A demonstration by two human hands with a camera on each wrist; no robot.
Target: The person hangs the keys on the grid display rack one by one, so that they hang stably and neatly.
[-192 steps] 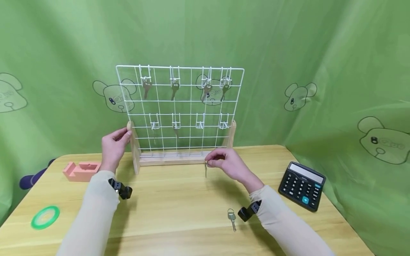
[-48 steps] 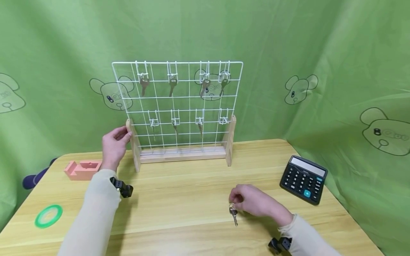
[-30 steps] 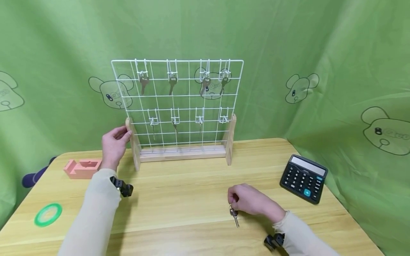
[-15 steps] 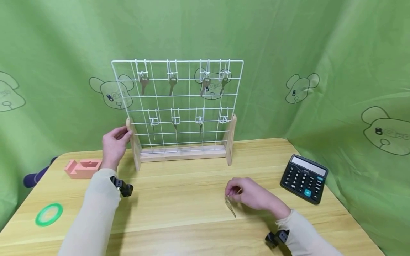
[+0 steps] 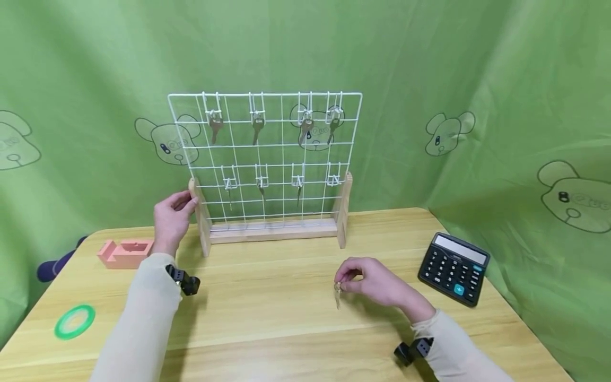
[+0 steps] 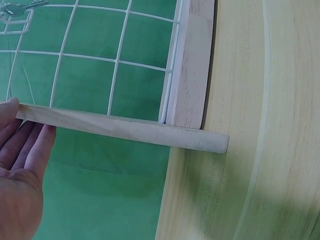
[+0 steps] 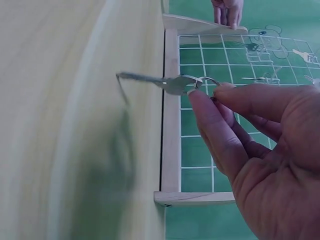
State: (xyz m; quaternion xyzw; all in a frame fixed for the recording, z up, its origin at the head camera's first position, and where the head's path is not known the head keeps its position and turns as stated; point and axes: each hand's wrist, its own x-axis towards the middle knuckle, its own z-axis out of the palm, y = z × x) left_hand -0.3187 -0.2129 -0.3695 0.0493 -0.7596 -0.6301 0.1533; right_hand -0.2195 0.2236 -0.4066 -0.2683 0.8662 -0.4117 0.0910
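My right hand (image 5: 374, 281) pinches a small metal key (image 5: 338, 298) by its ring, just above the table. In the right wrist view the key (image 7: 175, 85) points away from the thumb and fingertip. A white wire grid rack (image 5: 269, 235) on a wooden stand is at the back of the table. Keys hang from all the upper hooks and three lower ones, including a key (image 5: 299, 193) on the third. The lower right hook (image 5: 333, 180) holds none. My left hand (image 5: 173, 220) grips the stand's left wooden upright (image 5: 202, 228), thumb and fingers on opposite sides (image 6: 100, 125).
A black calculator (image 5: 453, 269) lies at the right. At the left are a pink tape dispenser-like holder (image 5: 125, 254) and a green ring-shaped roll (image 5: 75, 322). Green curtain (image 5: 391, 63) surrounds the table (image 5: 267, 318) behind and at the right.
The key held earlier near the rack now hangs on the third lower hook. My right hand has picked the remaining key off the table and lifted it slightly toward the rack. The left hand stays put.
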